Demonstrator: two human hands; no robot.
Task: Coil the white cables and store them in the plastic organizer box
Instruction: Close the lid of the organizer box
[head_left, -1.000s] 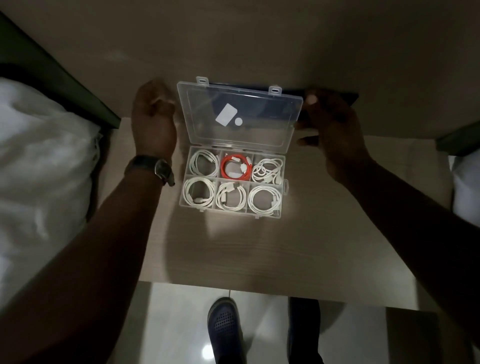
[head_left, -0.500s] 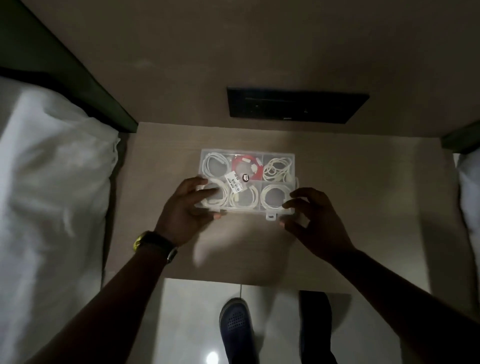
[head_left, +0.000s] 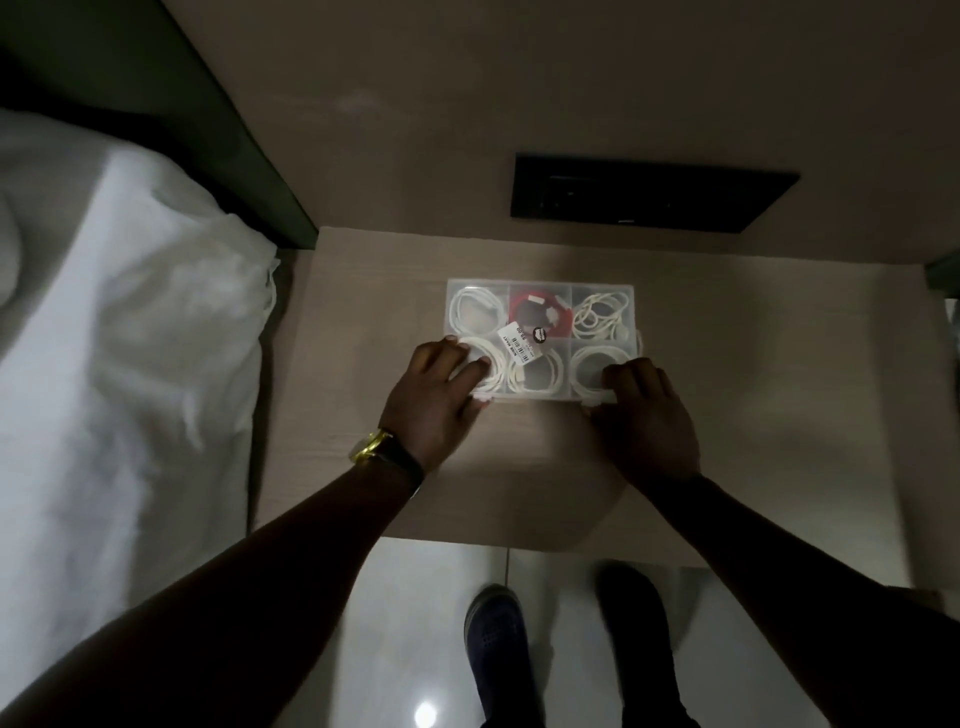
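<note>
The clear plastic organizer box (head_left: 540, 291) lies on the beige table with its lid down. Through the lid I see coiled white cables (head_left: 470, 314) in several compartments and one red cable (head_left: 540, 312) in the far middle one. A white price label (head_left: 516, 347) sticks to the lid. My left hand (head_left: 436, 400) presses on the box's near left corner, fingers over the lid. My right hand (head_left: 644, 410) presses on the near right corner at the front latch. Both hands grip the box's front edge.
A white bed sheet (head_left: 114, 364) lies to the left of the table (head_left: 753, 389). A black wall panel (head_left: 644, 192) sits beyond the box. Below the table's near edge are a glossy floor and my two dark shoes (head_left: 498, 644).
The lid went from standing open to lying shut on the box. Both hands came from the far side to the box's front edge and now press on its near corners.
</note>
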